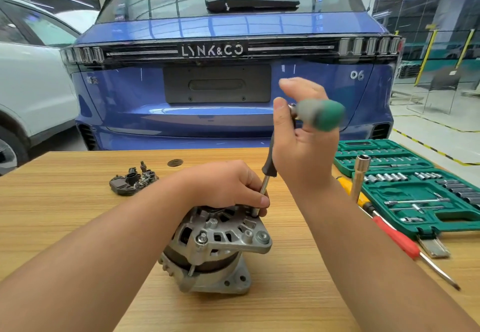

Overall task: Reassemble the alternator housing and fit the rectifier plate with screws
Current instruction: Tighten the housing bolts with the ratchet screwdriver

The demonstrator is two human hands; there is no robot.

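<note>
**Driver on the alternator**

On the wooden table (78, 228) stands the alternator (215, 248), directly under the left hand (228, 186), whose curled fingers pinch the driver (267, 173) shaft at its tip. Above, the right hand (304, 144) holds the blurred green handle, thumb raised, wrist bent upward. Rectifier plate (133, 182) lies apart, far left.

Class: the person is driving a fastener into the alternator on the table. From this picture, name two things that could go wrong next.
1. The driver leans at an angle, so its tip may slip off the fastener under the left hand.
2. The alternator stands unclamped on the table, steadied by that hand alone, so it could tip.
</note>
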